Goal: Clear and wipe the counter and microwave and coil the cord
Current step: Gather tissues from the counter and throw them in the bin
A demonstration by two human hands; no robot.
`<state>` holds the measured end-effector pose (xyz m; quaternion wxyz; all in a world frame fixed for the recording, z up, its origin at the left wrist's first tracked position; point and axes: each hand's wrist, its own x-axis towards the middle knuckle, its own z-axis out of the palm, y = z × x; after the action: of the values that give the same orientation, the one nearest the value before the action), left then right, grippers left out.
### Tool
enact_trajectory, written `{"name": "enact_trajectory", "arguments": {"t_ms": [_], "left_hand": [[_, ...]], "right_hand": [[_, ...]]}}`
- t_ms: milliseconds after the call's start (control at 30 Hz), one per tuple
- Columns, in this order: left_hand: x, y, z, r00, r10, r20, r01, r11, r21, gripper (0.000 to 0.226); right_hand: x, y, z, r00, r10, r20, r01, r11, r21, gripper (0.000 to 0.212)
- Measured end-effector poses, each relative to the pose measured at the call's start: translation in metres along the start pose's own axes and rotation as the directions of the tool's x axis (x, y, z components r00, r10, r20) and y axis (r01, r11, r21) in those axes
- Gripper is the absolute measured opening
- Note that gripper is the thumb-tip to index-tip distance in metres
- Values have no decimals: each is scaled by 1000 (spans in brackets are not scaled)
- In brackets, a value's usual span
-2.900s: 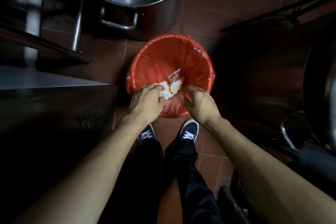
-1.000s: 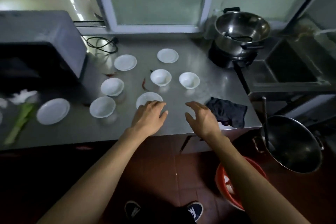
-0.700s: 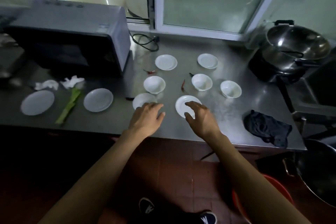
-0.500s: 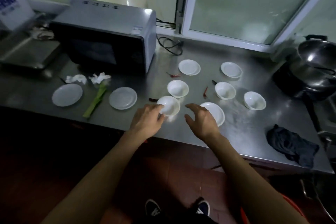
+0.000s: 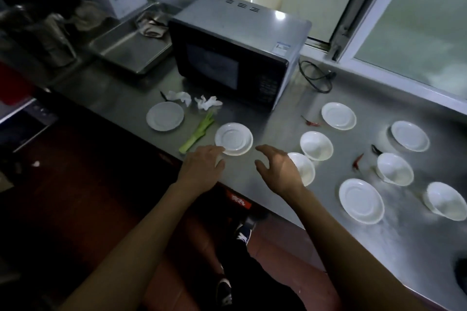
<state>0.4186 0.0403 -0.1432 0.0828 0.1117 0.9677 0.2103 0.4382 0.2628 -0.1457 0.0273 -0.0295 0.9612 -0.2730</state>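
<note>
Both hands were out over the front edge of the counter (image 5: 252, 118) and neither one held anything. The left hand (image 5: 202, 169) had its fingers loose and mostly straight, the tips right at the near rim of a small white saucer (image 5: 233, 138); couldn't honestly tell if they were touching it or just above. The right hand (image 5: 278, 171) was spread wider, fingers and thumb apart in a half-curl, hanging in front of a white bowl (image 5: 305, 171) and partly hiding it. My guess is the hands were that way because they were heading for the mess on the left, not the dishes. Just past the saucer lay a green vegetable stalk (image 5: 198, 132), then two crumpled tissues (image 5: 194, 100) and another saucer (image 5: 165, 116), all in front of the microwave (image 5: 237, 55), so that's the stuff that looked like it needed binning first. The cord (image 5: 316, 78) sat in a loose tangle on the counter behind the microwave's right side, not coiled yet. Off to the right, more white saucers and bowls were spread out with a few red chillies (image 5: 312, 122) between them, so clearing had barely started.
</note>
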Motion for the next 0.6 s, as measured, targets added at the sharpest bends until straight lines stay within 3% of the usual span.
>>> {"name": "enact_trajectory", "arguments": {"t_ms": [333,500,600], "left_hand": [[84,-50,-23,991,-120,55,114,989,99,49],[109,-63,-28,993,-122,-1,121,992,44,33],[119,-70,-33,982,-186,25,185,982,32,53]], "right_hand": [[115,-13,31,993,-58,99,50,995,82,43],[158,-10,39,980,-100,172,80,990,119,43],[177,-16,42,975,-109,193,85,988,127,43]]}}
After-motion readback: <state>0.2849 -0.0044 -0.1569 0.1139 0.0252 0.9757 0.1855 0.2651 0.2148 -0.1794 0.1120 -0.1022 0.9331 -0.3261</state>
